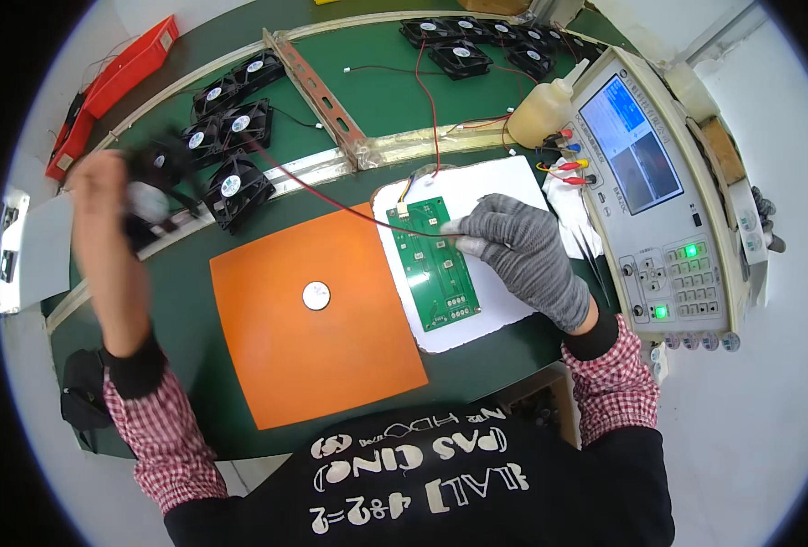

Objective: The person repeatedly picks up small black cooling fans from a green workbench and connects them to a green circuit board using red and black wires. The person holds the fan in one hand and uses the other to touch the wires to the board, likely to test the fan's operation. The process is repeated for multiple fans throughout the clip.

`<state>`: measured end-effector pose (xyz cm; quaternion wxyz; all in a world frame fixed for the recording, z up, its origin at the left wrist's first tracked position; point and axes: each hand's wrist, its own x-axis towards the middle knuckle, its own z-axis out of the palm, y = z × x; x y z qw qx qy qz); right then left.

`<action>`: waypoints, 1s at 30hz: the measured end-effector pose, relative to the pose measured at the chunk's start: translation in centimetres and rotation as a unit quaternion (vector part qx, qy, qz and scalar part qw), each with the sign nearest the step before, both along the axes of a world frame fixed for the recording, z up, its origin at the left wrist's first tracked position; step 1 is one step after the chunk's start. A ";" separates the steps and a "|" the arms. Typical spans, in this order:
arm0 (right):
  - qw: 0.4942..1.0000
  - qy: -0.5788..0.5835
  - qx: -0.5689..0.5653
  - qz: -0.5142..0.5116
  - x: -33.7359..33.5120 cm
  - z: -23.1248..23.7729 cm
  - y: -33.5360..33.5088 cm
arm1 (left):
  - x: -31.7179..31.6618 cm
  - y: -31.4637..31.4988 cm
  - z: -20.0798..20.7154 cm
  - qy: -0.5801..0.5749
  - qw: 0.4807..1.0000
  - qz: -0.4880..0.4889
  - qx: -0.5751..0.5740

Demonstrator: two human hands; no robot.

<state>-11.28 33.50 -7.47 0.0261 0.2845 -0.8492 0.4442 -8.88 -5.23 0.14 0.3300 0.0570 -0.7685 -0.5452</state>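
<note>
Wire (pixel 326 195) slants from fans (pixel 232 186) toward the tabletop (pixel 171 319)'s right edge; right hand (pixel 518 251) pinches it; left hand (pixel 105 219) blurred near left edge, grip unclear.

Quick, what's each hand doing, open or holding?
Left hand: motion-blurred at a blurred black fan; grip can't be told.
Right hand: closed, fingertips pinching the end of a dark red wire.

A thin red wire (pixel 340 206) stretches over a green circuit board (pixel 429 257).
</note>
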 end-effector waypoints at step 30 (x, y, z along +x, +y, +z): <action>0.998 -0.038 -0.021 0.055 -1.4 -3.8 -1.1 | 13.7 6.4 -1.9 0.062 0.935 -0.344 -0.049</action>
